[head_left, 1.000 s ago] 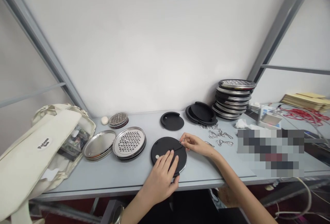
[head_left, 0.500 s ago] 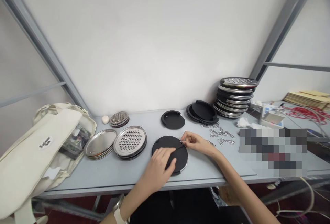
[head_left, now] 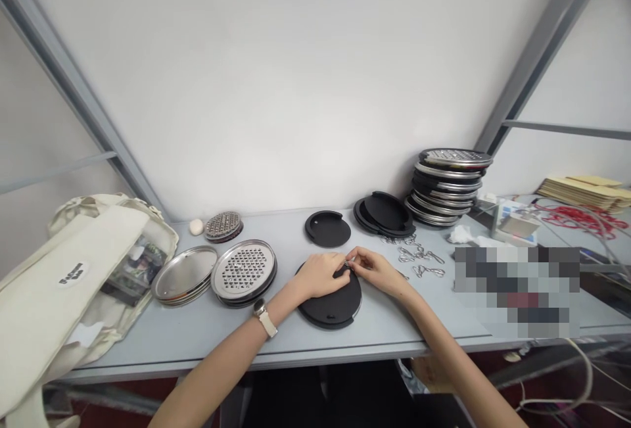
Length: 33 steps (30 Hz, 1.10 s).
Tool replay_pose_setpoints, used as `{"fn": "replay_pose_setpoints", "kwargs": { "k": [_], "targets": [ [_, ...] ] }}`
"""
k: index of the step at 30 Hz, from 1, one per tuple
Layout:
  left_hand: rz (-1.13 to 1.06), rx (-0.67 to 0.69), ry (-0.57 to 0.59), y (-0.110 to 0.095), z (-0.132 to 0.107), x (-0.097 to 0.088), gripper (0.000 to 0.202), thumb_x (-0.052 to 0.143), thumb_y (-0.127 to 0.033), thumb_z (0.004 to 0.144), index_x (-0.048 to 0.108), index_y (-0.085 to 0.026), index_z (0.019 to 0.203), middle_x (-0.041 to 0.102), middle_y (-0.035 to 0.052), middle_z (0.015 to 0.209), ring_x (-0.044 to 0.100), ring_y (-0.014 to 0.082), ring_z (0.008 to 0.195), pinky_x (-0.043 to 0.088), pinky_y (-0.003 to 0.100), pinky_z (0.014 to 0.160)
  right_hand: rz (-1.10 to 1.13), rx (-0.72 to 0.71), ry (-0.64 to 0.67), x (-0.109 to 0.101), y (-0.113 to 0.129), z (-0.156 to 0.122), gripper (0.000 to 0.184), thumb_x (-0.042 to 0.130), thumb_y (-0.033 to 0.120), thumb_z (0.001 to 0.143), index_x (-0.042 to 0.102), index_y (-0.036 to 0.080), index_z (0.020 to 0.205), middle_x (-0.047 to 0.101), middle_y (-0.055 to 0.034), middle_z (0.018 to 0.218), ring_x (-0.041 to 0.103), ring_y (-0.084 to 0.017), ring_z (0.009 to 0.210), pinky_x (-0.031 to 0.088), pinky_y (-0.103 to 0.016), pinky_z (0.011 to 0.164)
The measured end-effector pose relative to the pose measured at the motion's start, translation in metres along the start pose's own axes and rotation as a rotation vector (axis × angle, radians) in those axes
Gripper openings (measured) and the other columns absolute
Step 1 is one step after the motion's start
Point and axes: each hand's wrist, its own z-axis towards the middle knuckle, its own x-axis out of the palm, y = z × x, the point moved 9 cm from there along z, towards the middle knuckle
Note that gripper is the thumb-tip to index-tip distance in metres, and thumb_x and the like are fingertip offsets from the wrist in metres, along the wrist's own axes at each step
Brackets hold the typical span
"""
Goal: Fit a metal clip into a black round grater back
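Observation:
In front of me a round black cover point(head_left: 328, 309) lies flat on the table, with a small hole near its front edge. My left hand point(head_left: 320, 275) rests across it, thumb and fingertips closed at its far right edge. At that same edge my right hand point(head_left: 377, 271) pinches a small shiny metal piece point(head_left: 348, 262), mostly hidden by the fingers of both hands. Several bunches of thin shiny metal loops point(head_left: 426, 271) lie to the right of my right hand. Behind my hands lies another black cover point(head_left: 328, 231) with a raised rim.
Perforated grater discs point(head_left: 244, 270) and plain metal discs point(head_left: 187, 273) are stacked at left, beside a cream bag point(head_left: 93, 270). Smaller grater discs point(head_left: 223, 225) sit behind. Black covers point(head_left: 387, 212) and a tall disc stack point(head_left: 448, 185) stand back right. Red cords point(head_left: 576, 217) lie farther right.
The black cover has turned, its hole going from the far left to the front edge. My left hand has slid forward and right, its fingertips now meeting those of my right hand.

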Motion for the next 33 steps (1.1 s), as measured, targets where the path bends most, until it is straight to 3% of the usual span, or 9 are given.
{"fn": "replay_pose_setpoints", "kwargs": {
  "k": [6, 11, 19, 23, 26, 33],
  "targets": [
    [-0.040, -0.006, -0.013, 0.004, -0.008, -0.002, 0.012, 0.051, -0.031, 0.092, 0.055, -0.019, 0.088, 0.061, -0.0003, 0.078, 0.059, 0.0155, 0.068, 0.035, 0.025, 0.058, -0.048, 0.003, 0.005, 0.001, 0.004, -0.002, 0.024, 0.056, 0.043, 0.088, 0.060, 0.020, 0.094, 0.050, 0.0039, 0.063, 0.045, -0.013, 0.060, 0.039, -0.026, 0.059],
    [-0.042, 0.012, 0.002, 0.007, -0.008, -0.002, 0.009, 0.058, -0.027, 0.082, 0.055, -0.020, 0.079, 0.058, -0.0019, 0.069, 0.056, 0.0149, 0.062, 0.033, 0.026, 0.057, -0.018, 0.020, 0.025, 0.005, 0.009, -0.003, 0.027, 0.057, 0.046, 0.087, 0.060, 0.019, 0.087, 0.053, 0.0029, 0.064, 0.046, -0.013, 0.060, 0.039, -0.026, 0.059],
    [-0.030, 0.003, -0.023, 0.011, -0.006, -0.002, 0.015, 0.058, -0.032, 0.084, 0.054, -0.020, 0.075, 0.057, -0.0026, 0.065, 0.054, 0.0143, 0.059, 0.031, 0.026, 0.055, -0.122, 0.002, 0.012, 0.009, 0.004, -0.002, 0.027, 0.052, 0.046, 0.088, 0.050, 0.022, 0.077, 0.050, 0.0035, 0.063, 0.044, -0.014, 0.059, 0.036, -0.027, 0.058],
    [-0.016, 0.001, -0.056, 0.011, -0.006, -0.005, 0.013, 0.059, -0.033, 0.084, 0.056, -0.021, 0.088, 0.058, -0.0027, 0.068, 0.056, 0.0152, 0.060, 0.031, 0.025, 0.055, -0.163, 0.007, 0.011, 0.010, 0.001, -0.002, 0.029, 0.049, 0.043, 0.089, 0.045, 0.022, 0.069, 0.044, 0.0042, 0.059, 0.039, -0.013, 0.058, 0.032, -0.026, 0.056],
    [-0.002, 0.009, -0.081, 0.010, -0.008, -0.006, 0.022, 0.059, -0.033, 0.085, 0.055, -0.020, 0.102, 0.061, -0.0012, 0.074, 0.058, 0.0170, 0.064, 0.033, 0.024, 0.058, -0.188, 0.009, 0.021, 0.011, 0.000, -0.002, 0.030, 0.047, 0.041, 0.090, 0.042, 0.022, 0.067, 0.041, 0.0043, 0.059, 0.038, -0.013, 0.058, 0.030, -0.026, 0.056],
    [0.026, 0.038, -0.103, 0.007, -0.011, -0.006, 0.011, 0.057, -0.030, 0.085, 0.056, -0.020, 0.089, 0.063, 0.0011, 0.081, 0.060, 0.0177, 0.071, 0.034, 0.026, 0.062, -0.225, 0.006, 0.044, 0.013, -0.001, -0.002, 0.028, 0.044, 0.037, 0.092, 0.043, 0.022, 0.069, 0.042, 0.0040, 0.062, 0.039, -0.014, 0.060, 0.030, -0.027, 0.057]
  ]
}}
